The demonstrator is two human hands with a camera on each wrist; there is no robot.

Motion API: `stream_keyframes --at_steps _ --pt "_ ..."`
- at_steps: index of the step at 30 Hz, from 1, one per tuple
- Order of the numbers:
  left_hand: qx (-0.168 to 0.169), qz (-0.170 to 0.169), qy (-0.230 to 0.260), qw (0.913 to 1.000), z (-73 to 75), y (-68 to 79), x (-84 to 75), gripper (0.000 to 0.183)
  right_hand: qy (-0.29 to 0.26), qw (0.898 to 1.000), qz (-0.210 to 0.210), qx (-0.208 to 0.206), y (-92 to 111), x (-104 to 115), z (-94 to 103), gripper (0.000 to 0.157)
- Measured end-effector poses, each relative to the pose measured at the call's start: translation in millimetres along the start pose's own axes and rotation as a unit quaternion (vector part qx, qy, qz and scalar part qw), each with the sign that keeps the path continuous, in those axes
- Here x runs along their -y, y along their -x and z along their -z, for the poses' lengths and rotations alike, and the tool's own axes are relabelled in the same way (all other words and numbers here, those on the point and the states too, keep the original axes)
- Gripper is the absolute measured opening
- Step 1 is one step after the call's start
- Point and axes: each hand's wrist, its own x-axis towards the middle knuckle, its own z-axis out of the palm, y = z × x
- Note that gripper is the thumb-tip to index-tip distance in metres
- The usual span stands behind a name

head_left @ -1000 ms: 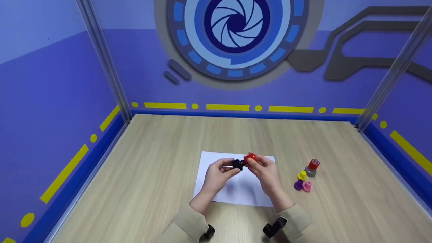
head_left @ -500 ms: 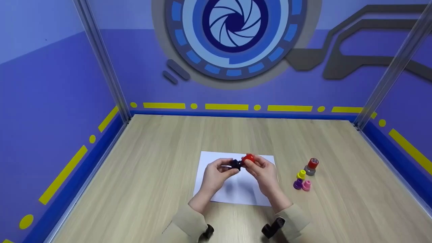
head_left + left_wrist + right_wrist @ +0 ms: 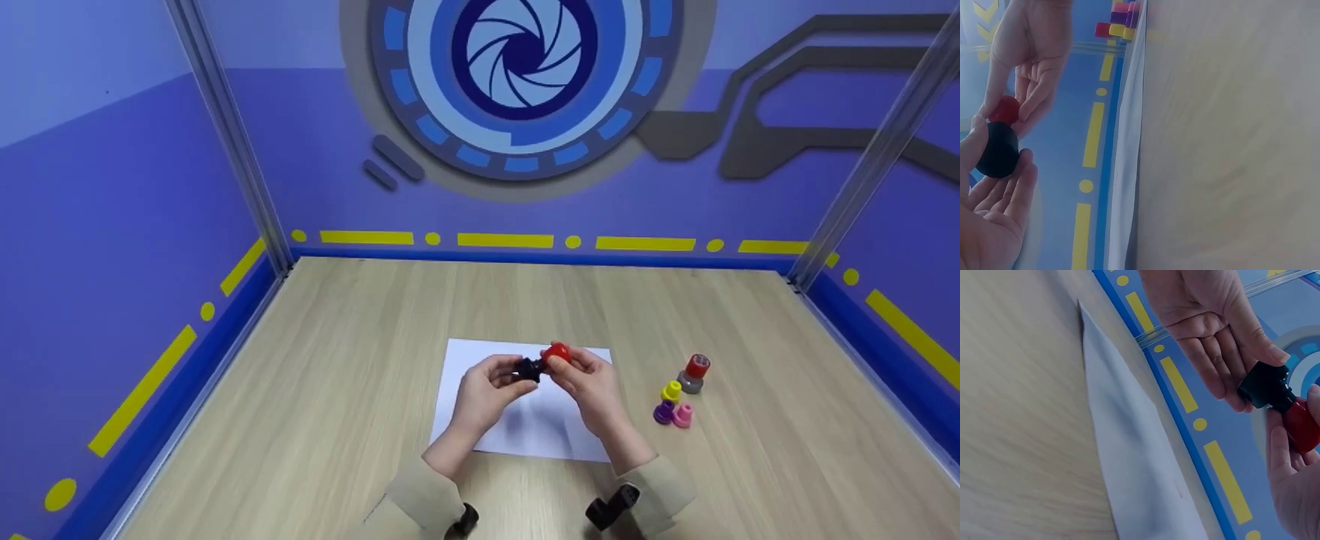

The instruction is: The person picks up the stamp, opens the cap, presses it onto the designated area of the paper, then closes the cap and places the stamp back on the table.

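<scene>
Head: above white paper (image 3: 536,424) on the bench (image 3: 360,337), the left hand (image 3: 480,394) pinches a black piece (image 3: 529,368), the right hand (image 3: 596,390) a bottle-like red piece (image 3: 557,352); its contents cannot be told. Left wrist: red sits right beside black. Right wrist: a dark neck (image 3: 1283,398) lies between them.

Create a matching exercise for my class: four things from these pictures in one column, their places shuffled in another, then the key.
Things
1. Black, wide-ended, plastic-looking piece
2. Rectangular white paper sheet
3. Small pink, stepped, plastic-looking piece
4. Red, rounded, plastic-looking piece

Places
A. Beside the small purple, stepped, plastic-looking piece
B. In the right hand
C. In the left hand
D. Spread on the pale wood-grain table

Pairs: 1-C, 2-D, 3-A, 4-B
</scene>
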Motion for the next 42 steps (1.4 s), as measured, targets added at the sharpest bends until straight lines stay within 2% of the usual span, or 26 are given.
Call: stream_keyframes --at_steps 6,12,14,16,17,19,22,24,26,27,29,31,36,39,42 --pt "0.024 0.011 0.009 0.9996 -1.8 -1.0 -0.1 0.053 0.005 1.000 -0.009 -0.002 -0.6 3.8 3.6 0.041" --pt "0.066 0.030 0.005 0.9974 2.6 -2.9 -0.9 0.073 0.001 1.000 -0.013 -0.008 -2.0 10.9 8.3 0.037" --pt "0.071 0.035 -0.026 0.9965 7.2 -4.2 -0.7 0.073 -0.004 1.000 -0.004 -0.012 -3.1 15.6 12.2 0.031" --pt "0.069 0.047 -0.085 0.9929 13.7 -5.5 -0.8 0.069 -0.015 1.000 0.012 -0.017 -4.1 22.5 17.4 0.024" --pt "0.068 0.054 -0.125 0.9883 17.5 -6.0 -0.9 0.066 -0.020 0.999 0.020 -0.020 -4.1 26.8 20.7 0.020" --pt "0.076 0.072 -0.219 0.9701 25.7 -6.5 -0.4 0.064 -0.022 0.999 0.040 -0.027 -3.9 36.0 28.4 0.014" --pt "0.111 0.104 -0.346 0.9258 36.4 -5.9 0.5 0.068 0.002 0.996 0.074 -0.049 -2.0 51.3 41.8 0.017" --pt "0.145 0.117 -0.402 0.8964 41.7 -4.3 1.3 0.073 0.033 0.992 0.096 -0.075 0.0 61.9 51.8 0.023" --pt "0.174 0.128 -0.440 0.8718 45.4 -2.2 2.0 0.076 0.089 0.983 0.114 -0.111 2.8 72.4 63.0 0.032" --pt "0.184 0.130 -0.449 0.8646 46.8 -1.1 1.9 0.076 0.118 0.977 0.121 -0.129 4.4 77.6 69.2 0.037" --pt "0.198 0.134 -0.456 0.8575 48.7 0.9 1.4 0.077 0.161 0.964 0.131 -0.168 7.0 87.4 82.2 0.045" --pt "0.204 0.137 -0.457 0.8551 49.7 2.1 1.0 0.077 0.203 0.947 0.133 -0.209 9.1 96.1 96.8 0.050" --pt "0.201 0.140 -0.447 0.8602 50.1 4.2 0.2 0.078 0.245 0.912 0.114 -0.307 10.1 109.1 139.6 0.057" --pt "0.197 0.147 -0.442 0.8626 49.7 4.8 1.2 0.077 0.264 0.892 0.091 -0.356 9.3 107.8 168.0 0.058" --pt "0.195 0.152 -0.439 0.8640 49.2 4.4 2.0 0.077 0.283 0.878 0.058 -0.381 7.5 100.8 194.5 0.058"
